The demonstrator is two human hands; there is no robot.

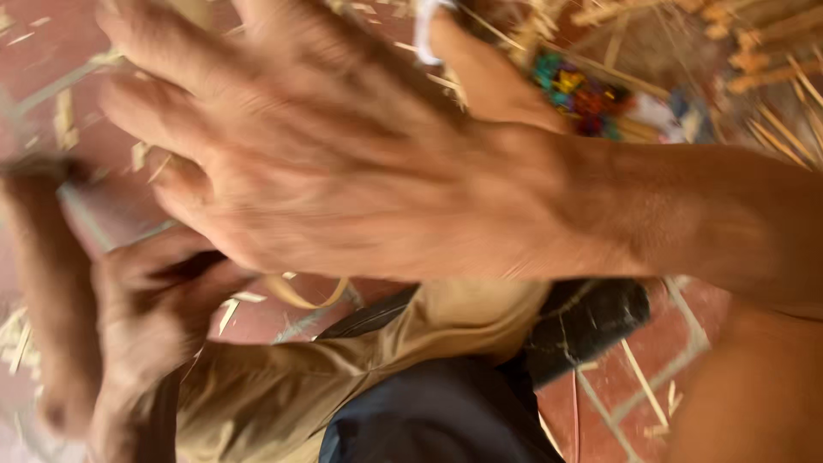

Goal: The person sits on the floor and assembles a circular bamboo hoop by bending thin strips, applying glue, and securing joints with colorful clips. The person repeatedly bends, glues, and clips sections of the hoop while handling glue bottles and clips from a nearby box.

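Right hand [343, 163] fills most of view, fingers spread flat & loose, blurred, holding nothing. Left hand [141, 317] low at left edge, clenched; on what, can't tell. Thin curled strip [300, 296] just below right palm, beside left hand. Red tile floor [643, 360] w/ scattered splinters; little open room. Khaki cloth [343, 369] & black shoe [591, 321] below.

Thin curled pale strip [307, 296], looped above the red-tiled floor, just below the fingers.
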